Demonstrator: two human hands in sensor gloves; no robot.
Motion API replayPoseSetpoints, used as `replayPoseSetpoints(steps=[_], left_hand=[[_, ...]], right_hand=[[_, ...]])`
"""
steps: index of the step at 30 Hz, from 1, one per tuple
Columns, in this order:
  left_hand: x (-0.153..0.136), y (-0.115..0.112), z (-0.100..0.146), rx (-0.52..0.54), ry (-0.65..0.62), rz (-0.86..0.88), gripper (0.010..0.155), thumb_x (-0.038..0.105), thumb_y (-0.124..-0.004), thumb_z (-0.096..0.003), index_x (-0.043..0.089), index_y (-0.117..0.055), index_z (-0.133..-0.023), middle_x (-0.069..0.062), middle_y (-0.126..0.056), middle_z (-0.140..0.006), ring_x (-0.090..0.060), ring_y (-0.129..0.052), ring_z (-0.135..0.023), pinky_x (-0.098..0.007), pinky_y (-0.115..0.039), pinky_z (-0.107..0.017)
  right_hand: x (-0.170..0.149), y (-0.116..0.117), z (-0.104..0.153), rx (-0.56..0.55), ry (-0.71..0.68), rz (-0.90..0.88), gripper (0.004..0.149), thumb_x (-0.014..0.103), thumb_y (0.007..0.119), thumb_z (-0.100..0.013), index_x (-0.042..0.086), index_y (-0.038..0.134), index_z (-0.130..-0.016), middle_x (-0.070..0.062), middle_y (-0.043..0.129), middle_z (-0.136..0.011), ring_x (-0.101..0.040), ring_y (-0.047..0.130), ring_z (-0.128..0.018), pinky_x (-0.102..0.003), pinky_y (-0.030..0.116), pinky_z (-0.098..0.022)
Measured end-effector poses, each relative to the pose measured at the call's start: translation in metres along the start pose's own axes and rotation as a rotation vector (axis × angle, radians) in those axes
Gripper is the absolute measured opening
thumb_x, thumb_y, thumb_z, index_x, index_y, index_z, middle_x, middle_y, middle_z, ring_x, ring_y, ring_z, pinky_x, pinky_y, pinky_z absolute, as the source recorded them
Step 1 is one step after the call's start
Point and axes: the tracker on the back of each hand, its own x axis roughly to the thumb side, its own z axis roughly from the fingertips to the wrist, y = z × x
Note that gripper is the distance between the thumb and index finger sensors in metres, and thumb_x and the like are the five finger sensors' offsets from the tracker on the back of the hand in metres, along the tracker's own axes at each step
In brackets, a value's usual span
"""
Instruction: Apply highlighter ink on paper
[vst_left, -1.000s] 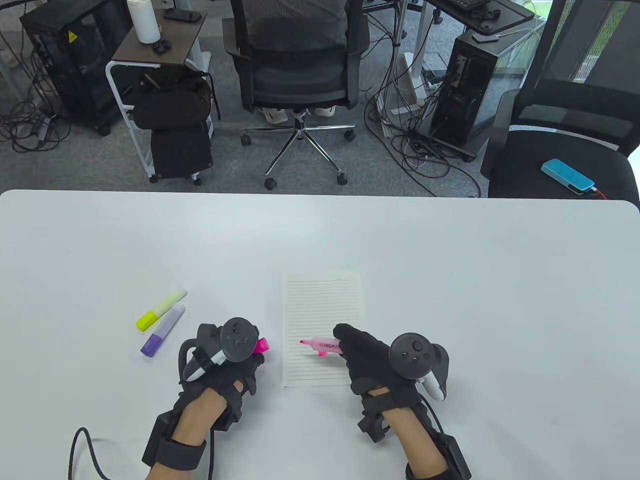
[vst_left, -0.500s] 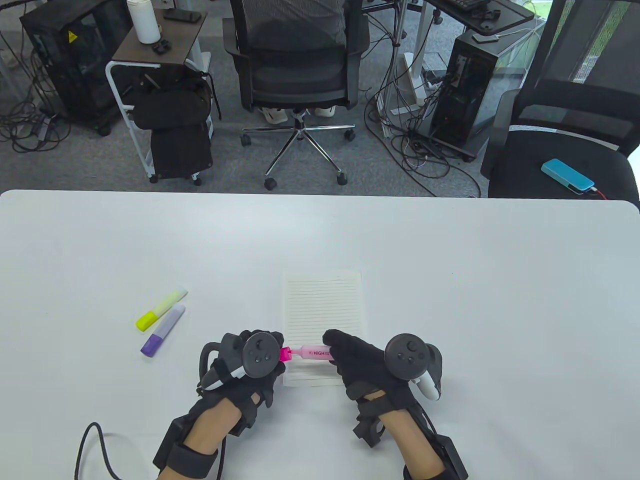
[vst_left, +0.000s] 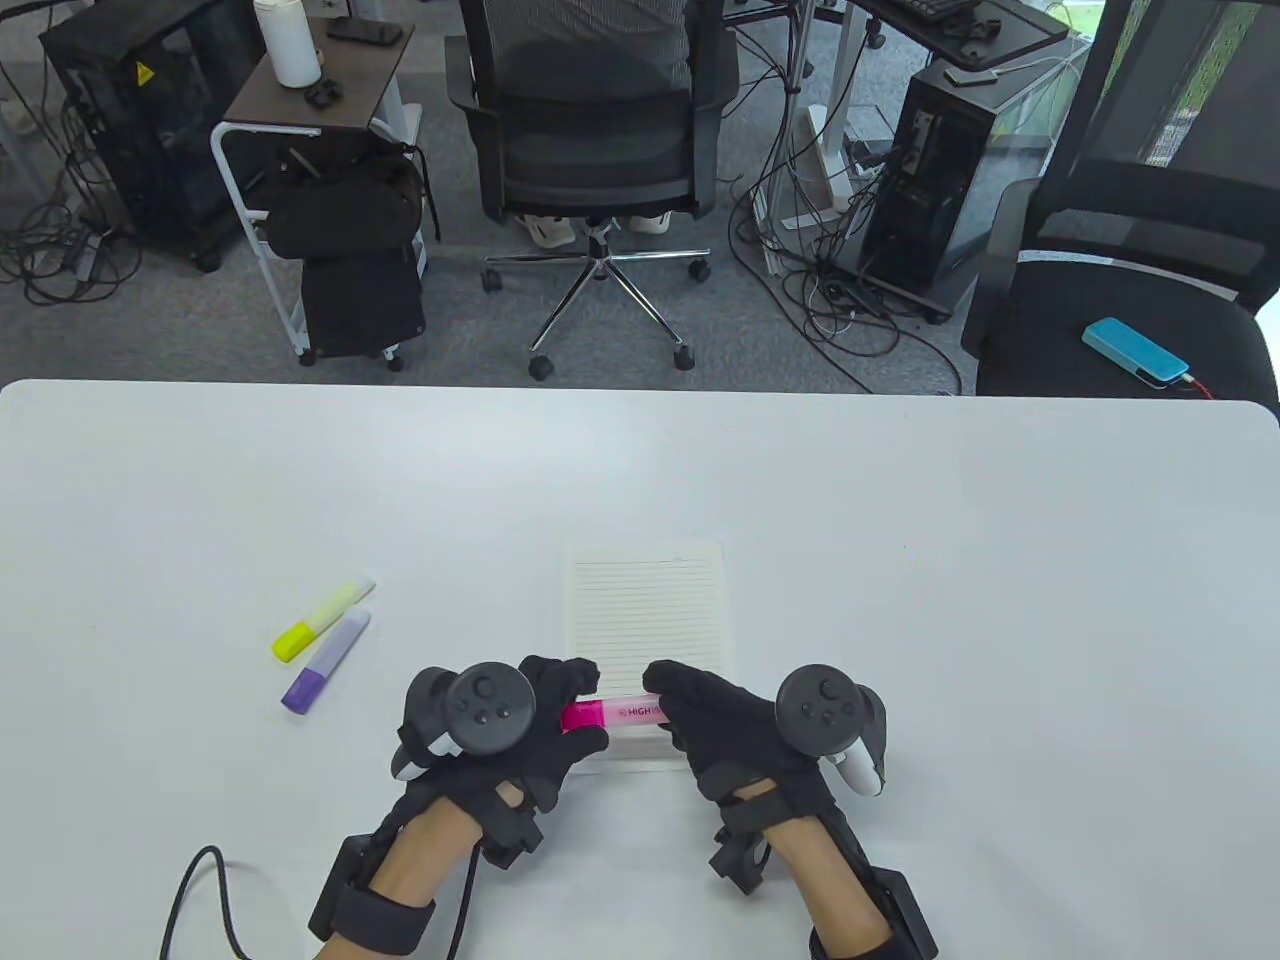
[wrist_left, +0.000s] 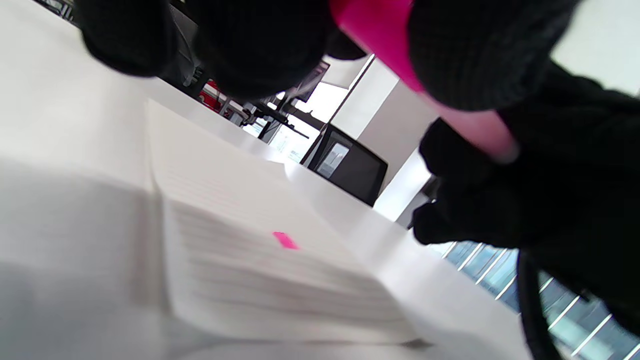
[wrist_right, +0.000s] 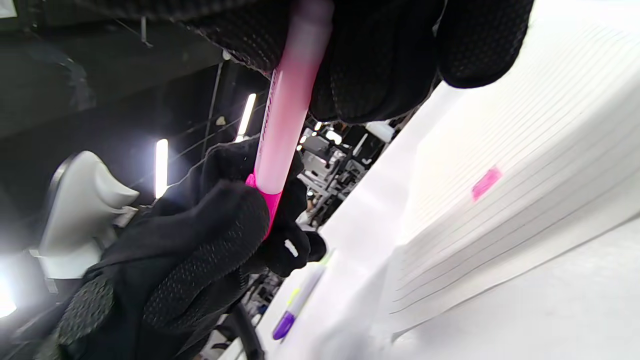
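Note:
A lined paper sheet (vst_left: 645, 610) lies on the white table (vst_left: 900, 520) and bears a small pink mark (wrist_left: 285, 240), also seen as the pink mark (wrist_right: 486, 182) from the right wrist. Over its near end, the pink highlighter (vst_left: 635, 712) lies level between both hands. My right hand (vst_left: 700, 720) grips the pale barrel (wrist_right: 285, 115). My left hand (vst_left: 550, 720) is curled round the bright pink cap (vst_left: 580, 716), which sits on the barrel's left end. The tip is hidden under the cap (wrist_right: 267, 200).
A yellow highlighter (vst_left: 320, 620) and a purple highlighter (vst_left: 325, 662) lie side by side, capped, left of my left hand. Beyond the table's far edge stand office chairs (vst_left: 590, 150), computer towers and a person seated with their back turned.
A second ago my right hand had the bare tip on the paper and my left held the cap apart. The hands have since come together and the cap now covers the tip.

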Motion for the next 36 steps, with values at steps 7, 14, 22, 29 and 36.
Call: replayPoseSetpoints(steps=[7,14,22,29,36], left_hand=[[-0.005,-0.005,-0.001,-0.021,0.025,0.237,0.059,0.061,-0.086,-0.0355,0.029,-0.081,-0.084,0.005,-0.088,-0.071,0.002,-0.097,-0.021,-0.039,-0.094,-0.036],[0.000,-0.011,-0.001,-0.023,0.027,0.284,0.052,0.052,-0.085,-0.0360,0.020,-0.088,-0.077,0.001,-0.092,-0.066,0.005,-0.093,-0.006,-0.032,-0.097,-0.022],[0.013,-0.011,0.002,0.043,-0.022,0.265,0.052,0.048,-0.084,-0.0340,0.012,-0.089,-0.071,-0.004,-0.093,-0.059,0.006,-0.089,0.003,-0.027,-0.097,-0.006],[0.017,-0.012,0.003,0.062,-0.011,0.226,0.052,0.050,-0.083,-0.0361,0.014,-0.088,-0.073,-0.003,-0.092,-0.061,0.007,-0.091,-0.002,-0.029,-0.098,-0.014],[0.011,-0.014,0.003,0.084,-0.001,0.188,0.072,0.056,-0.073,-0.0423,0.017,-0.055,-0.100,-0.009,-0.064,-0.096,-0.020,-0.093,-0.066,-0.054,-0.078,-0.055]], right_hand=[[0.005,0.011,-0.003,0.066,-0.082,-0.018,0.041,0.030,0.071,-0.063,0.021,0.069,-0.103,-0.013,0.083,-0.089,-0.037,0.089,-0.062,-0.062,0.067,-0.063],[0.008,0.010,-0.002,0.059,-0.102,0.029,0.041,0.029,0.072,-0.062,0.021,0.071,-0.102,-0.013,0.084,-0.088,-0.037,0.088,-0.061,-0.063,0.066,-0.063],[0.016,0.008,-0.002,0.064,-0.142,0.070,0.041,0.029,0.071,-0.061,0.020,0.072,-0.101,-0.013,0.085,-0.085,-0.037,0.089,-0.057,-0.062,0.067,-0.063],[0.014,0.005,-0.002,0.080,-0.124,0.025,0.041,0.029,0.072,-0.062,0.019,0.071,-0.101,-0.014,0.084,-0.084,-0.037,0.088,-0.056,-0.062,0.066,-0.064],[0.007,-0.014,-0.001,0.042,-0.078,0.104,0.041,0.031,0.073,-0.063,0.018,0.070,-0.102,-0.014,0.084,-0.087,-0.037,0.089,-0.060,-0.062,0.066,-0.063]])
